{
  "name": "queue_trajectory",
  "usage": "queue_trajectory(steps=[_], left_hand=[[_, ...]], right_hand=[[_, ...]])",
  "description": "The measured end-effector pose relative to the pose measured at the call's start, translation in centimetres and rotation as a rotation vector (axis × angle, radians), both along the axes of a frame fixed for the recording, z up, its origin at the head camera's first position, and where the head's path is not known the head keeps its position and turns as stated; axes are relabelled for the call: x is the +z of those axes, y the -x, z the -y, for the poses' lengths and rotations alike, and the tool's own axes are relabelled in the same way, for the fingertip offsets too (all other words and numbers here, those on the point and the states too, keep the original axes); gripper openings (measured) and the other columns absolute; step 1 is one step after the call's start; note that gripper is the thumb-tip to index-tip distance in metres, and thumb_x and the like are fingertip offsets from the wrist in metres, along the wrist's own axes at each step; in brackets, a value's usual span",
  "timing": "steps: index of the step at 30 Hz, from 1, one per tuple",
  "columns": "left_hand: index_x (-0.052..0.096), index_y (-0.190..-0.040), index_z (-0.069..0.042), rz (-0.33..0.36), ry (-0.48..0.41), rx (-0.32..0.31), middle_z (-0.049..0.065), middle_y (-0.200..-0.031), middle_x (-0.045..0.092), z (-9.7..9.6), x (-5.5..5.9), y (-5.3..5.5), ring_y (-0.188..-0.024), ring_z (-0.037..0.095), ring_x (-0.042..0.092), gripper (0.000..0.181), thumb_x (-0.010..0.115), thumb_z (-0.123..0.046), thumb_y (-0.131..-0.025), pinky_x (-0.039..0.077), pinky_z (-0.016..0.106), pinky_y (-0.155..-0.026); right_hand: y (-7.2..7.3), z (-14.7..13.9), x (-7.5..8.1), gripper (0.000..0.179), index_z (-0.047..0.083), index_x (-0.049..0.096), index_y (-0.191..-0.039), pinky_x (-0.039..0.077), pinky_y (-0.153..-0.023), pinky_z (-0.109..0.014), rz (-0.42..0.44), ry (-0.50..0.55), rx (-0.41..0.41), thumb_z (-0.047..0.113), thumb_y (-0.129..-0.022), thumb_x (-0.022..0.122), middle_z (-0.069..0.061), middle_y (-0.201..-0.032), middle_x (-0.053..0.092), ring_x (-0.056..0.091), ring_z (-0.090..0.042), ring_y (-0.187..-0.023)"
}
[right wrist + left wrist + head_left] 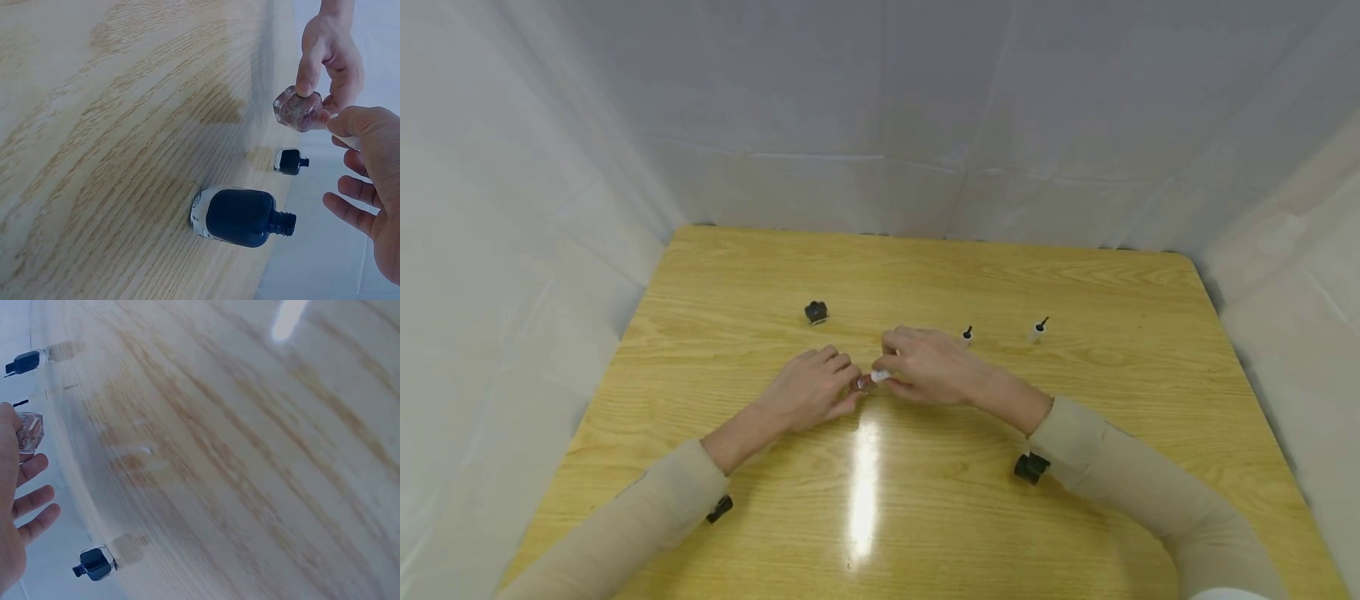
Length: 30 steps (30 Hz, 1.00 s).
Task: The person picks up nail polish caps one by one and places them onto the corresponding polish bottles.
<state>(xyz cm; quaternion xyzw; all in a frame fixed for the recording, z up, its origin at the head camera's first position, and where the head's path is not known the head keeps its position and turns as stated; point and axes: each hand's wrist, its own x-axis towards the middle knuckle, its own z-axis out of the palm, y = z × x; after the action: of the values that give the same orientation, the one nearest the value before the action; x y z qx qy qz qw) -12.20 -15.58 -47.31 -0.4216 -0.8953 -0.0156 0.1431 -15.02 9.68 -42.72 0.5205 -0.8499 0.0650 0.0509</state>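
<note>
My left hand (pixel 812 387) pinches a faceted, clear nail polish bottle (pixel 294 111) with pinkish glitter in it, held above the table. At the bottle's neck, my right hand (pixel 928 365) holds a white cap (pixel 881 376) between thumb and index finger; the other fingers are spread in the right wrist view. The cap overlaps the neck there. An uncapped dark nail polish bottle (pixel 240 217) stands near my right hand, its threaded neck bare. Another uncapped dark bottle (pixel 816 312) is beyond my left hand.
Two white caps stand on the wooden table (pixel 775 267) beyond my right hand, brushes pointing up: a nearer cap (pixel 967 338) and a farther cap (pixel 1037 332). Pale sheets (pixel 925 125) hang behind the table and at both sides.
</note>
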Motion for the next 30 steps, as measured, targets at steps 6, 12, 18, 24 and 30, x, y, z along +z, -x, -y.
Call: queue_trajectory(steps=[6, 12, 18, 24, 30], left_hand=[[0.074, -0.105, -0.013, -0.003, -0.002, -0.003, 0.003, -0.101, 0.077, 0.07, -0.07, 0.03, -0.094, 0.019, 0.071, 0.027, 0.073, -0.039, -0.095, 0.064, 0.029, -0.078], [0.074, -0.105, -0.013, -0.011, -0.004, -0.009, 0.003, -0.100, 0.077, 0.12, -0.11, 0.09, -0.093, 0.018, 0.071, 0.027, 0.073, -0.039, -0.095, 0.064, 0.029, -0.077], [0.074, -0.104, -0.014, -0.015, -0.008, -0.013, 0.003, -0.100, 0.077, 0.04, -0.06, 0.04, -0.093, 0.018, 0.071, 0.027, 0.073, -0.039, -0.095, 0.064, 0.029, -0.076], [0.074, -0.105, -0.014, -0.021, -0.007, -0.016, 0.002, -0.099, 0.077, 0.00, -0.03, -0.03, -0.092, 0.018, 0.071, 0.027, 0.073, -0.039, -0.095, 0.064, 0.028, -0.077], [0.074, -0.105, -0.014, -0.019, -0.006, -0.015, 0.002, -0.100, 0.077, 0.04, -0.12, -0.06, -0.092, 0.018, 0.070, 0.027, 0.073, -0.039, -0.095, 0.063, 0.027, -0.076]], right_hand=[[0.00, 0.14, -0.09, 0.024, 0.015, 0.079, -0.116, 0.047, -0.065, -0.014, 0.006, 0.009, 0.004, 0.026, -0.095, 0.078, 0.002, -0.097, 0.064, 0.057, -0.009, -0.081], [-0.01, 0.30, -0.19, 0.023, 0.016, 0.080, -0.115, 0.046, -0.065, -0.014, 0.016, 0.025, 0.009, 0.026, -0.095, 0.078, 0.002, -0.096, 0.064, 0.055, -0.008, -0.080], [0.04, 0.34, -0.41, 0.022, 0.016, 0.079, -0.115, 0.046, -0.065, -0.014, 0.024, 0.023, 0.013, 0.027, -0.096, 0.076, 0.002, -0.096, 0.064, 0.055, -0.008, -0.080], [0.08, 0.46, -0.67, 0.022, 0.017, 0.079, -0.116, 0.047, -0.066, -0.014, 0.029, 0.006, 0.011, 0.029, -0.098, 0.074, 0.002, -0.097, 0.065, 0.056, -0.009, -0.081], [0.06, 0.58, -0.89, 0.020, 0.017, 0.080, -0.113, 0.047, -0.064, -0.014, 0.035, 0.025, 0.012, 0.028, -0.097, 0.076, 0.002, -0.096, 0.064, 0.055, -0.009, -0.080]])
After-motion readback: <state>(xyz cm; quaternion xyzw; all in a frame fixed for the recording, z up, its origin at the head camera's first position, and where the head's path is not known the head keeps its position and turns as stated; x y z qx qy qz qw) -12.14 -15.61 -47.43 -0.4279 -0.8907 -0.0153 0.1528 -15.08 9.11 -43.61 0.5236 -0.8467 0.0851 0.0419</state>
